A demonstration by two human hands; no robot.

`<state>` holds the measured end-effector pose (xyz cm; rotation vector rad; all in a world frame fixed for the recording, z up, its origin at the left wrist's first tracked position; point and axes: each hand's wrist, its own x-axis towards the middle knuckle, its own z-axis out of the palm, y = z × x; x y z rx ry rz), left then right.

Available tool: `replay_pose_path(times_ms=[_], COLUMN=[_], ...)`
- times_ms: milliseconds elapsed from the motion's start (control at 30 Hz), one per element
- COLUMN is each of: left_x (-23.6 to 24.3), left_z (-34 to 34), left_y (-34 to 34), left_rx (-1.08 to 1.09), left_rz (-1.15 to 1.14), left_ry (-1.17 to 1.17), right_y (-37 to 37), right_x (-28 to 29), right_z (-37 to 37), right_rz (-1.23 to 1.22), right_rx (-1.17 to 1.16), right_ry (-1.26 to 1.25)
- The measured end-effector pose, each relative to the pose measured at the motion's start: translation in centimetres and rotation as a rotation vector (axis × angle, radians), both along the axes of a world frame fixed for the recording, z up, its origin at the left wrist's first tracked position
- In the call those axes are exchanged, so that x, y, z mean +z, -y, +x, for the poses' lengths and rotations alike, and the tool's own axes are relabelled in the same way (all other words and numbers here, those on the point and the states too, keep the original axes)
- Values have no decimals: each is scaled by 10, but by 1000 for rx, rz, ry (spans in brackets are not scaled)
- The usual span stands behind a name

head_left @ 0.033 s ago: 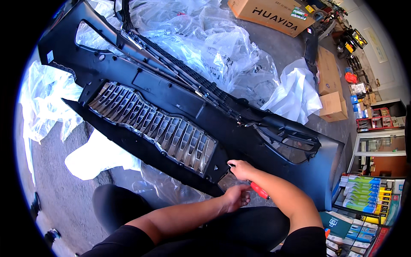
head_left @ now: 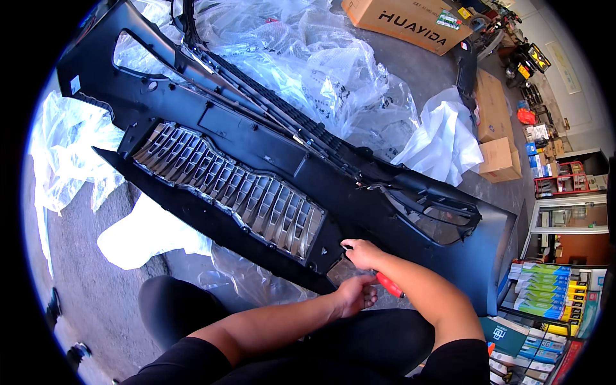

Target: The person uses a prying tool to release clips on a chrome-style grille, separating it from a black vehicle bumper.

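A large black car bumper (head_left: 256,141) lies diagonally in front of me, inner side up. A silver-grey grille (head_left: 224,189) of many cells is set in its near part. My right hand (head_left: 361,254) is closed at the near edge of the bumper, right of the grille, its fingertips bent over the rim. Just below it, my left hand (head_left: 355,296) is closed with its fingers curled. A red-handled tool (head_left: 390,285) juts from its fingertips toward my right forearm; the tool's other end is hidden.
Crumpled clear plastic wrap (head_left: 308,70) covers the floor behind the bumper, and white foam sheet (head_left: 443,141) lies to its right. A large cardboard box (head_left: 404,22) stands at the back. Shelves with stacked coloured boxes (head_left: 542,292) line the right side. My knees are under the bumper's near edge.
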<state>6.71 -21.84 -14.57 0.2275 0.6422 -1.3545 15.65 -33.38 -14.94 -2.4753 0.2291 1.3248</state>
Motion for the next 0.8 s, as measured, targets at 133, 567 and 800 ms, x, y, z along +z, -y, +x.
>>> replay_pose_path(times_ms=[133, 567, 800], left_x=[6, 3, 9], left_z=[8, 20, 32], left_y=[-1, 7, 4], left_rx=[51, 191, 293], left_rz=[-95, -114, -136], left_ry=[-6, -94, -99], right_y=[-5, -7, -2], right_x=[2, -3, -29], right_z=[6, 30, 50], right_rz=[0, -24, -11], right_rx=[42, -70, 21], right_ry=[17, -326, -485])
